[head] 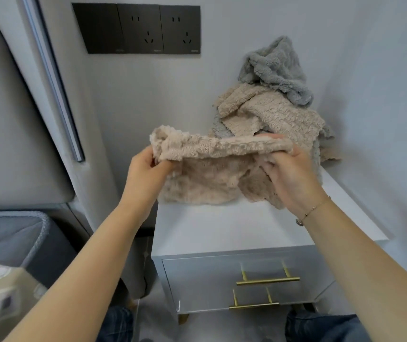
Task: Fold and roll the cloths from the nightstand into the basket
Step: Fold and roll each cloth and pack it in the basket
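Observation:
A fluffy beige cloth [204, 174] hangs above the white nightstand [222, 228], its lower edge touching the top. My left hand [145, 169] pinches its left upper corner and my right hand [288, 174] grips its right upper edge, so the top edge is stretched between them. Behind, a heap of cloths lies at the nightstand's back right corner: a beige one [276, 114] with a grey one [276, 70] on top, leaning on the wall. A grey fabric basket [37, 230] stands at the left, beside the nightstand.
Three dark wall sockets [140, 28] sit on the wall above. A padded grey headboard [12, 119] fills the left side. The nightstand has two drawers with gold handles [267, 281]. A pale patterned object [0, 292] sits at the bottom left. My knees in jeans show below.

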`<state>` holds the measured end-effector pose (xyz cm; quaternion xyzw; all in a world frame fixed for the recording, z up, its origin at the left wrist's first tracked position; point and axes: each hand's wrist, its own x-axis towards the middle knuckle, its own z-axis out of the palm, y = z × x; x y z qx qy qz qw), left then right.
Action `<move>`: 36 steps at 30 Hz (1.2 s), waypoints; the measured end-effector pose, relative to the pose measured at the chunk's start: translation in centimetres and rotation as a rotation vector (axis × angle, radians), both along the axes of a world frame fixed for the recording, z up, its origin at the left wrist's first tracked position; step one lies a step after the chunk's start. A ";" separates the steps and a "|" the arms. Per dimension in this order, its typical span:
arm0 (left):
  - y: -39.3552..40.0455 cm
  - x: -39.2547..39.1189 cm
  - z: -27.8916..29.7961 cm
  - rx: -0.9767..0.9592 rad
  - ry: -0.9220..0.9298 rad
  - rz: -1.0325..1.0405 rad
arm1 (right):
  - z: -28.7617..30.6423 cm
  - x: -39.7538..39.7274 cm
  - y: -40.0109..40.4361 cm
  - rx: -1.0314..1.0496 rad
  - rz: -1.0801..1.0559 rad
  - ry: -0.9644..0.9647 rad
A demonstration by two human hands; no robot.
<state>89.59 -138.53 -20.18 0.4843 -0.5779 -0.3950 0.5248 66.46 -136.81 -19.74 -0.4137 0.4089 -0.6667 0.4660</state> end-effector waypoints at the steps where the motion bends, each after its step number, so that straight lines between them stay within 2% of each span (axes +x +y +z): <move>1: 0.1 -0.3 0.4 -0.100 0.026 0.022 | 0.5 0.0 0.0 -0.077 -0.023 0.012; 5: 1.1 0.2 0.4 -0.295 0.001 -0.023 | 1.2 -0.9 1.5 -0.319 -0.019 0.205; 8: 1.7 2.2 -0.9 -0.375 -0.265 -0.122 | 0.4 -2.5 3.0 -0.348 0.000 0.461; 10: 2.1 3.4 -1.7 -0.314 -0.405 -0.218 | -0.2 -3.6 3.8 -0.263 0.084 0.628; 13: 3.0 4.9 -3.3 -0.126 -0.649 -0.346 | -1.6 -4.6 5.1 -0.112 0.291 0.871; 15: 4.0 5.7 -4.4 0.002 -0.748 -0.435 | -2.7 -5.0 5.9 -0.001 0.407 0.960; 19: 5.9 6.2 -4.7 0.087 -0.656 -0.512 | -4.0 -5.9 7.2 0.172 0.556 0.947; 24: 6.1 5.8 -3.1 0.232 -0.516 -0.557 | -3.2 -6.6 7.3 0.187 0.509 0.846; 28: 5.8 5.7 -2.2 0.307 -0.363 -0.518 | -2.5 -6.7 6.5 0.264 0.508 0.801; 33: 3.7 5.0 -3.2 0.412 -0.240 -0.324 | -3.3 -6.3 3.7 0.327 0.229 0.717; 36: 1.5 4.6 -4.7 0.430 -0.292 -0.141 | -4.7 -5.2 1.1 0.382 0.076 0.617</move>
